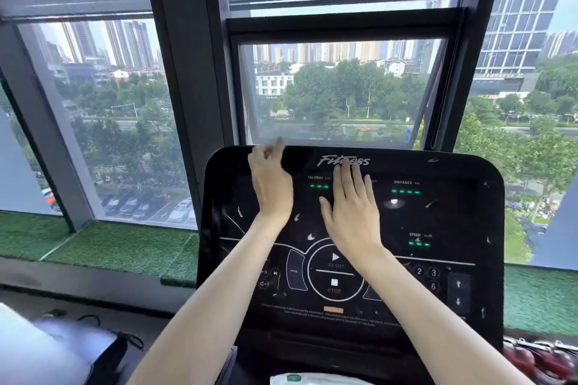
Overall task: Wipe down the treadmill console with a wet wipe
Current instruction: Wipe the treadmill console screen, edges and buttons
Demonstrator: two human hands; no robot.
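Observation:
The black treadmill console [453,216] fills the lower middle, with green readouts, a round START/STOP dial and number keys. My left hand [271,184] lies on its upper left part, fingers loosely curled near the top edge and blurred. My right hand [350,212] rests flat on the middle of the panel, fingers spread and pointing up toward the "Fitness" logo. I see no wipe in either hand. A white wet wipe pack [312,380] with a green mark pokes in at the bottom edge, below the console.
Large windows [337,91] with dark frames stand just behind the console. Green artificial turf [119,247] covers the sill on both sides. A dark bag [109,356] and white fabric lie at lower left; reddish objects [538,359] sit at lower right.

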